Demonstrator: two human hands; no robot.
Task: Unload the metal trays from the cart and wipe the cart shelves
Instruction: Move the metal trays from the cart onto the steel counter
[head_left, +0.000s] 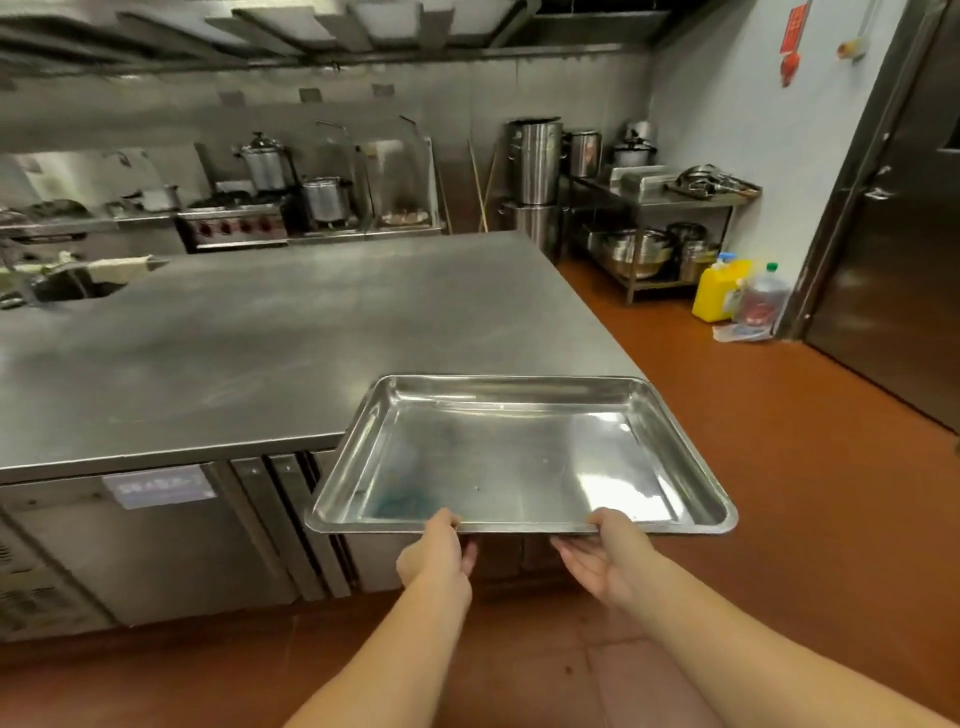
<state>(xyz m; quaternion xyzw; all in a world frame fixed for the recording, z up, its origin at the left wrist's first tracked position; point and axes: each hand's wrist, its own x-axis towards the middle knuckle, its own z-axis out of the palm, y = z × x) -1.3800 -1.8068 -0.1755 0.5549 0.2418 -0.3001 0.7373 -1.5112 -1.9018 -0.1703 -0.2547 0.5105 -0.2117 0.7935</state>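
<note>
An empty rectangular metal tray (519, 457) is held level in the air at about counter height, its far left corner over the near right corner of the steel counter (270, 353). My left hand (439, 553) grips the tray's near rim left of centre, thumb on top. My right hand (608, 556) grips the same rim right of centre. The cart is not in view.
The steel counter has a sink (67, 288) at its far left and cabinet doors below. Stoves with pots (322, 200) line the back wall. A rack (660, 218) with pots and bowls stands at the right, with a yellow jug (719, 291) and a bottle beside it. The floor (779, 441) is orange.
</note>
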